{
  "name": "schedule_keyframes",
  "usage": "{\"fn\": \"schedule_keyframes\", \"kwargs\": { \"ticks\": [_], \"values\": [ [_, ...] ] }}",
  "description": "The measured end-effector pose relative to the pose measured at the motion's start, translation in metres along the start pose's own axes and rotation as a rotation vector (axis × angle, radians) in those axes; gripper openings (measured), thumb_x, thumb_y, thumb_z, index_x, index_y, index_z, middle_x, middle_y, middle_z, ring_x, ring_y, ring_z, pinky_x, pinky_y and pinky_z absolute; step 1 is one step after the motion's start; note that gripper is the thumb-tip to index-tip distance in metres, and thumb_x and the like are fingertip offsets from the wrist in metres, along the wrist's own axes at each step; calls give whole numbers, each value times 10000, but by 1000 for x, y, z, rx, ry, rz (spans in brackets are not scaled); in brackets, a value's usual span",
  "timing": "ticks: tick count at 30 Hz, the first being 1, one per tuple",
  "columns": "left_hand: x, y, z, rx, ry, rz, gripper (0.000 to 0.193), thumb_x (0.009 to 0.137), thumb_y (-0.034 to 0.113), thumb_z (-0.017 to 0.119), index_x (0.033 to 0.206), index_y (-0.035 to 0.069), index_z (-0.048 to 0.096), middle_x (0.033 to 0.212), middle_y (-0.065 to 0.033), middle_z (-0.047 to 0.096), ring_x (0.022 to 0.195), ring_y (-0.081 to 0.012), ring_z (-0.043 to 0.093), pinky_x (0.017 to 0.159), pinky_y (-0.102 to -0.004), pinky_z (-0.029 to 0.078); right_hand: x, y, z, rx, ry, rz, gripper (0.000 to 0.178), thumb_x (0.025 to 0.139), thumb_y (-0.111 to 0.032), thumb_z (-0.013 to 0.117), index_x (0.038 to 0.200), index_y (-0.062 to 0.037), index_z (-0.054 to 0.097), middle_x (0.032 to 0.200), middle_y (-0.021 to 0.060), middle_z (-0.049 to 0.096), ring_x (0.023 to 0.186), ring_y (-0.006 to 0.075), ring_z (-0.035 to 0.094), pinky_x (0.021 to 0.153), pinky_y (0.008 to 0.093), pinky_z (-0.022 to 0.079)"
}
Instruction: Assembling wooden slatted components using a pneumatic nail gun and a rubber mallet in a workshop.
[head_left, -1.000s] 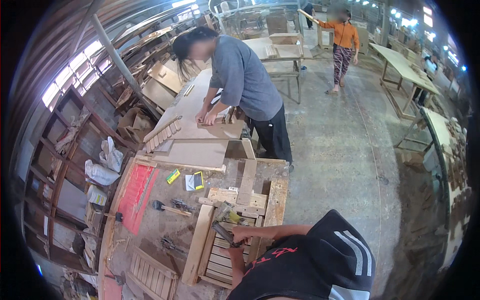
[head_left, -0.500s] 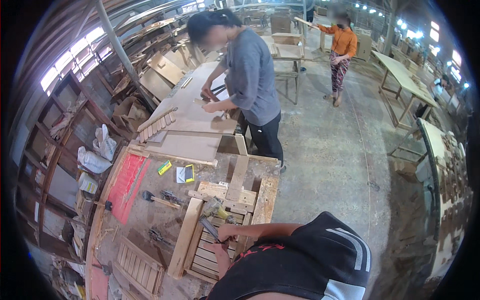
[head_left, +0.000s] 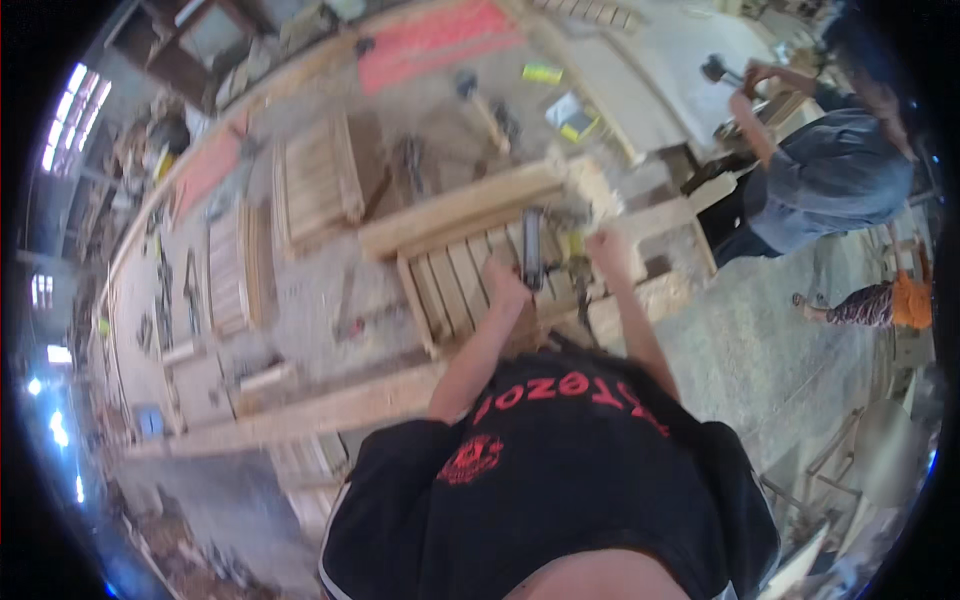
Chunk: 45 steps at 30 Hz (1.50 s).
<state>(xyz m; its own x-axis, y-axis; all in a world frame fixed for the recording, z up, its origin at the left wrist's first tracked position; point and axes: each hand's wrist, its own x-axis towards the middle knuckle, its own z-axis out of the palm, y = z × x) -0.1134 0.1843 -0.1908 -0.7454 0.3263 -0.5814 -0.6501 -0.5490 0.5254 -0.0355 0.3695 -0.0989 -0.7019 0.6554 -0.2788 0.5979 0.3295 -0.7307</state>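
A nail gun (head_left: 533, 250) with a long grey magazine and a yellowish body lies over a slatted wooden frame (head_left: 440, 292) on the workbench. My left hand (head_left: 510, 285) is closed at the near end of the magazine. Beside the yellowish body, my right hand (head_left: 608, 252) has its fingers curled; motion blur hides what they hold. A thick wooden beam (head_left: 460, 212) runs along the far side of the slatted frame. Pale boards lie under and past my right hand.
Other slatted panels (head_left: 312, 185) rest to the left. A hammer (head_left: 485, 112), a yellow box (head_left: 542, 73) and red sheeting (head_left: 440, 45) lie farther back. At the right, a co-worker in a grey shirt (head_left: 840, 180) holds a mallet (head_left: 720, 70). Another person in orange stands beyond.
My view has swung left and down, so the bench appears turned. My hands, together at the magazine before, are now apart; the right one has moved toward the gun's yellowish body.
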Motion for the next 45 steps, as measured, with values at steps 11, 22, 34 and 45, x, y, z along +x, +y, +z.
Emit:
{"fn": "schedule_keyframes", "kwargs": {
  "ticks": [11,22,34,45],
  "values": [
    [-27,3,2,-220,177,-242,628,914,590,471,1095,-7,538,966,-208,655,898,-328,668,740,-407,551,87,29,57,921,-628,472,293,878,-250,659,1045,-20,587,799,116,641,633,219,645,623,365,573],
    [-92,189,-115,1248,680,845,284,903,330,603,953,67,702,888,-150,705,864,-337,676,755,-421,519,25,-78,-24,621,-875,316,312,928,-244,631,1128,-8,591,586,-12,450,473,113,440,462,292,383],
    [-41,273,-219,1489,553,156,476,845,532,608,860,67,711,706,-82,685,715,-250,665,653,-394,500,-55,-78,99,-729,-1247,-659,606,713,-310,777,1174,7,545,911,272,660,896,452,629,788,510,501],
    [-44,262,-238,1325,754,520,403,803,483,634,899,103,725,692,-81,677,672,-274,656,663,-391,509,-128,-127,194,-667,-1299,-670,525,738,-325,774,1096,-3,565,843,269,651,852,466,620,764,522,499]
  ]
}}
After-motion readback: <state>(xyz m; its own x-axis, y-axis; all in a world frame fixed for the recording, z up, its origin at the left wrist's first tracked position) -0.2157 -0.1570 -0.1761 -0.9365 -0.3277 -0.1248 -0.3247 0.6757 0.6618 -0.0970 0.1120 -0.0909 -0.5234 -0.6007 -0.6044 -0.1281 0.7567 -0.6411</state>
